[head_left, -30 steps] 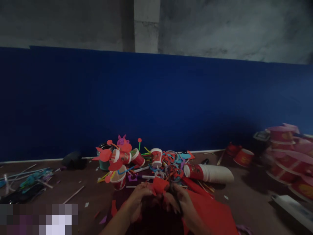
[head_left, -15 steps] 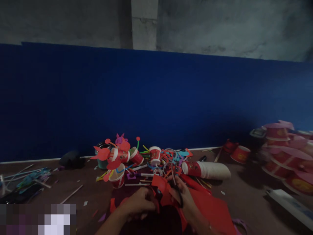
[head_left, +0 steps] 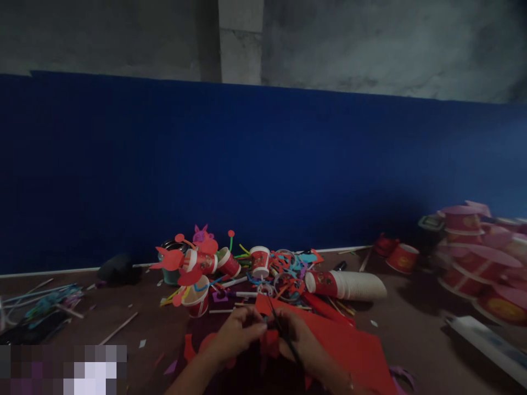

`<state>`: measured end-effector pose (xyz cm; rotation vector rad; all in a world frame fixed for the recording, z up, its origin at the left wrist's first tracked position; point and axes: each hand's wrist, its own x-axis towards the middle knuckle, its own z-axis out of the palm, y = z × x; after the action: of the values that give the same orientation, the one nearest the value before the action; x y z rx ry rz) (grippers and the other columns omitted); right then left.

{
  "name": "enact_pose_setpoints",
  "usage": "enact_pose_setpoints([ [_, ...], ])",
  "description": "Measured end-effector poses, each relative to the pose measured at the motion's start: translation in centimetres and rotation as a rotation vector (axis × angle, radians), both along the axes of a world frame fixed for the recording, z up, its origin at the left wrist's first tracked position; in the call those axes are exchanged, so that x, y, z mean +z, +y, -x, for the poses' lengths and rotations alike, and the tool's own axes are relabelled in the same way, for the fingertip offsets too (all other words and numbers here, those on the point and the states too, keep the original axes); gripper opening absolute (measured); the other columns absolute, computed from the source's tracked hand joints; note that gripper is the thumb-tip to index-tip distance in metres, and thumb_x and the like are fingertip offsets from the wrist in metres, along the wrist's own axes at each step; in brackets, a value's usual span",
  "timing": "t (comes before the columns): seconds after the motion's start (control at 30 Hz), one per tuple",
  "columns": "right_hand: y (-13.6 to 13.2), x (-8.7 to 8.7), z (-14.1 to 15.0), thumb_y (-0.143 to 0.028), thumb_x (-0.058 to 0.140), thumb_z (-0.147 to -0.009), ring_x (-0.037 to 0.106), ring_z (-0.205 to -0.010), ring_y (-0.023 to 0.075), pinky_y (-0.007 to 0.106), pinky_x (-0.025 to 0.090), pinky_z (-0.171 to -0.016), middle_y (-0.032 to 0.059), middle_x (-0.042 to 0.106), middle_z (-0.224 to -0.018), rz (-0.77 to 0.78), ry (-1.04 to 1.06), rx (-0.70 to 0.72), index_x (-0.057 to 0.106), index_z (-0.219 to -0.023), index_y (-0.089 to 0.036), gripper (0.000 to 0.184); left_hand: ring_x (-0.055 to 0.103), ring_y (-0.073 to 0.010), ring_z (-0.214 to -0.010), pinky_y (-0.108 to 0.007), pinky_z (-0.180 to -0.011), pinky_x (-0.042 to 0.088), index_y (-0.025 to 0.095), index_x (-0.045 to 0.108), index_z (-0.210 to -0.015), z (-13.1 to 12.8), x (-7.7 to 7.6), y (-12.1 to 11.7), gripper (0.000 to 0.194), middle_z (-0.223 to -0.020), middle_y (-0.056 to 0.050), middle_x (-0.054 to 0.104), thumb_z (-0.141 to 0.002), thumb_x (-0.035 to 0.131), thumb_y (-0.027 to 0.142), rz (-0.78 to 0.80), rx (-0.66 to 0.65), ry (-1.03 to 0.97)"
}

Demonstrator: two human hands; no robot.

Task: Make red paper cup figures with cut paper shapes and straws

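- Roughly at nine o'clock from the gap between the hands, a tangle of strips [head_left: 57,304] lies on the worktop [head_left: 152,307].
- Nearer, toward ten o'clock, a paper cup [head_left: 196,303] stands with its mouth up.
- Just at nine, the left hand [head_left: 241,332] has its grip pressed together, seemingly pinching a small red paper piece [head_left: 270,342]. These fingertips sit close to the blades, so a slip or poor sight in the dim light could nick them or spoil the edge; a stray snip might catch the large red sheet [head_left: 354,354] too.
- At the centre, the paper piece hangs between the hands: plain, flat red, partly shadowed, its outline too blurred to tell.
- At three, the right hand [head_left: 300,336] closes its grip around dark scissors [head_left: 283,331], slanting from eleven toward five; blade opening cannot be told.
- Toward four, the sheet spreads smooth and bright, partly under the right forearm.
- At two, a cup stack [head_left: 349,286] lies sideways.
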<state>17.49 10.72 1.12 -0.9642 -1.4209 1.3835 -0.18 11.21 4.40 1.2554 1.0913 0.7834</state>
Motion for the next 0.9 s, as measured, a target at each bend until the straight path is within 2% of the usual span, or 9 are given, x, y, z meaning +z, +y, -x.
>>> enact_pose_setpoints([
  [0.13,0.2,-0.3,0.3,-0.028,0.073,-0.056,0.048,-0.061,0.0124,0.023,0.040,-0.058,-0.0024,0.053,-0.070,-0.069,0.117,-0.165,0.056,-0.082,-0.021,0.032,0.044,-0.0089,-0.050,-0.021,-0.050,0.031,0.017,0.057,-0.053,-0.8,-1.4,0.2,0.010,-0.049,0.007,0.052,-0.055,0.066,0.012,-0.049,-0.026,-0.019],
  [0.27,-0.2,0.9,0.2,-0.040,0.076,-0.061,0.045,-0.059,0.0118,0.022,0.038,-0.055,-0.0026,0.051,-0.069,-0.058,0.114,-0.157,0.056,-0.087,-0.021,0.037,0.049,-0.0107,-0.054,-0.022,-0.054,0.035,0.017,0.061,-0.056,-1.2,-2.5,0.1,0.008,-0.053,0.006,0.057,-0.055,0.065,0.010,-0.070,0.029,-0.062],
  [0.37,-0.5,1.5,0.0,-0.046,0.076,-0.063,0.051,-0.071,0.0157,0.025,0.043,-0.065,0.0003,0.056,-0.078,-0.075,0.091,-0.226,0.057,-0.089,-0.021,0.041,0.047,-0.0089,-0.051,-0.021,-0.052,0.034,0.017,0.057,-0.055,-1.3,-2.4,0.4,0.011,-0.052,0.006,0.055,-0.054,0.066,0.011,-0.077,0.094,-0.128],
  [0.43,-0.5,1.6,0.0,-0.049,0.075,-0.064,0.053,-0.079,0.0181,0.028,0.044,-0.072,0.0017,0.057,-0.084,-0.071,0.082,-0.258,0.058,-0.091,-0.021,0.042,0.038,-0.0060,-0.040,-0.019,-0.044,0.028,0.019,0.051,-0.054,-1.2,-2.1,0.8,0.016,-0.044,0.009,0.047,-0.056,0.067,0.018,-0.064,0.147,-0.182],
  [0.5,-0.6,1.7,0.2,-0.054,0.072,-0.066,0.053,-0.075,0.0176,0.028,0.044,-0.070,0.0014,0.057,-0.083,-0.034,0.071,-0.223,0.057,-0.092,-0.021,0.045,0.026,-0.0038,-0.032,-0.019,-0.038,0.018,0.021,0.046,-0.057,-1.0,-1.9,1.1,0.023,-0.039,0.012,0.037,-0.060,0.067,0.030,-0.045,0.216,-0.245],
  [0.57,-0.7,1.7,0.5,-0.058,0.069,-0.067,0.051,-0.066,0.0151,0.026,0.043,-0.062,-0.0002,0.055,-0.075,0.008,0.040,-0.130,0.057,-0.092,-0.020,0.047,0.019,-0.0027,-0.030,-0.019,-0.036,0.011,0.022,0.045,-0.061,-0.9,-1.8,1.2,0.028,-0.037,0.014,0.031,-0.063,0.066,0.039,-0.025,0.280,-0.309],
  [0.73,-1.2,1.4,1.0,-0.060,0.064,-0.072,0.047,-0.057,0.0111,0.023,0.038,-0.053,-0.0021,0.052,-0.067,0.024,-0.046,0.065,0.056,-0.085,-0.017,0.045,0.018,-0.0011,-0.031,-0.017,-0.035,0.009,0.020,0.046,-0.065,-1.1,-1.7,0.7,0.036,-0.038,0.014,0.031,-0.060,0.071,0.046,0.027,0.363,-0.430],
  [0.9,-1.1,0.8,1.1,-0.062,0.061,-0.073,0.045,-0.051,0.0094,0.020,0.034,-0.046,-0.0033,0.051,-0.060,0.039,-0.096,0.053,0.054,-0.081,-0.017,0.046,0.018,-0.0014,-0.031,-0.017,-0.034,0.007,0.020,0.046,-0.065,-1.3,-1.5,0.1,0.041,-0.035,0.014,0.030,-0.057,0.074,0.049,0.064,0.372,-0.480],
])
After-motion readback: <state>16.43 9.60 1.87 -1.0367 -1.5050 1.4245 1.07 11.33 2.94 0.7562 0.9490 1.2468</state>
